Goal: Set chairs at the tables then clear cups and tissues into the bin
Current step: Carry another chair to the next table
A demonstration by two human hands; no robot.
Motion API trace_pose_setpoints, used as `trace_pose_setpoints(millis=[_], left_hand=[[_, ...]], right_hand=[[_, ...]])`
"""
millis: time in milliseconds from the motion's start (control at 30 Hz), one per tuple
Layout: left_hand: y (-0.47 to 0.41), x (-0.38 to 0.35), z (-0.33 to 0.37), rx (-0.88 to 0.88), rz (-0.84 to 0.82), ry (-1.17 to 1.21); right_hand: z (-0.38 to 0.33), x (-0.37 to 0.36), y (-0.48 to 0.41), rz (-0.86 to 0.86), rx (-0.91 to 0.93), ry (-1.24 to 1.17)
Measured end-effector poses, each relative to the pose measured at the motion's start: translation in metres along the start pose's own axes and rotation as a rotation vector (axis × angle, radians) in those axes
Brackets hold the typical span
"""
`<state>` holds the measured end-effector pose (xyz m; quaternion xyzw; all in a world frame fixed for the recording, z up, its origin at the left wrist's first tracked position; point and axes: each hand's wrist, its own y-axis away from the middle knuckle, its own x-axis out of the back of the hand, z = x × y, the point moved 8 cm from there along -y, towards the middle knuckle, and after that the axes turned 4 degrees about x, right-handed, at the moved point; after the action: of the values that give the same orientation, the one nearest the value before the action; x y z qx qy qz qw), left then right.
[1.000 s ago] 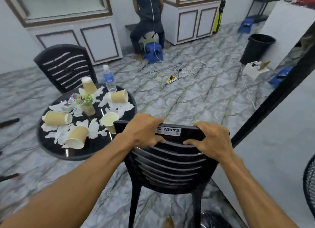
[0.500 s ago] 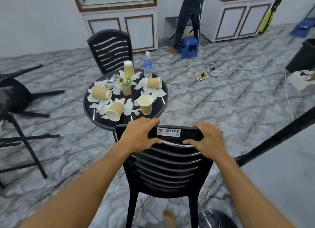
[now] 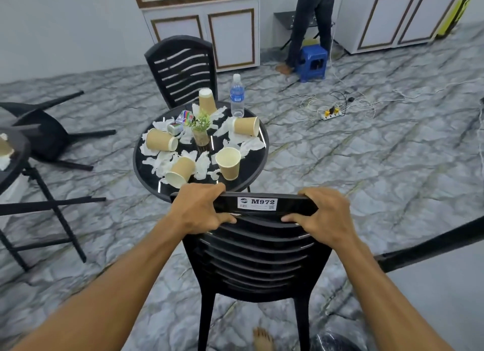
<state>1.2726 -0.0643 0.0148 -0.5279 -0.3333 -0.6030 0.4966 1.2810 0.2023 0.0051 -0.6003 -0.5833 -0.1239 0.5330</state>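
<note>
I hold a black slatted plastic chair (image 3: 258, 256) by the top rail of its back, which bears an "M972" sticker. My left hand (image 3: 200, 209) grips the rail's left end and my right hand (image 3: 326, 215) grips its right end. Just beyond the chair stands a round black table (image 3: 255, 164) littered with several brown paper cups, such as an upright one (image 3: 228, 162), and crumpled white tissues (image 3: 203, 164). A second black chair (image 3: 182, 68) stands at the table's far side.
A water bottle (image 3: 237, 95) and a small plant (image 3: 200, 130) stand on the table. An overturned black chair (image 3: 49, 135) lies at the left beside another table (image 3: 14, 151). A person stands by a blue stool (image 3: 313, 63); cables and a power strip (image 3: 331, 113) lie on the floor.
The view has swung left, so the littered table now lies straight ahead of the chair I hold. The black bin at the right has left the view; both hands keep their grip.
</note>
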Motion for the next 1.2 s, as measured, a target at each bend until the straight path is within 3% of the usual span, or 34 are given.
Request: trace_pose_setpoints(millis=[200,367,500,833,1033,1200], left_hand=[[-0.006,-0.001,-0.021,0.203,0.031,0.036],[-0.012,-0.001,-0.020,0.221,-0.079,-0.011],[0.009,-0.002,-0.025,0.254,-0.027,-0.041],[0.003,0.046,-0.073,0.330,0.126,-0.052],[0.020,0.029,-0.087,0.335,0.195,-0.068],[0.031,0.021,-0.094,0.338,0.223,-0.032]], right_hand=[[0.005,-0.031,-0.031,-0.105,0.000,-0.027],[0.012,-0.036,-0.048,-0.180,0.039,-0.076],[0.000,-0.044,-0.055,-0.292,0.090,-0.060],[-0.038,-0.065,-0.119,-0.283,0.178,-0.209],[-0.040,-0.095,-0.108,-0.280,0.208,-0.196],[-0.044,-0.105,-0.092,-0.174,0.266,-0.155]])
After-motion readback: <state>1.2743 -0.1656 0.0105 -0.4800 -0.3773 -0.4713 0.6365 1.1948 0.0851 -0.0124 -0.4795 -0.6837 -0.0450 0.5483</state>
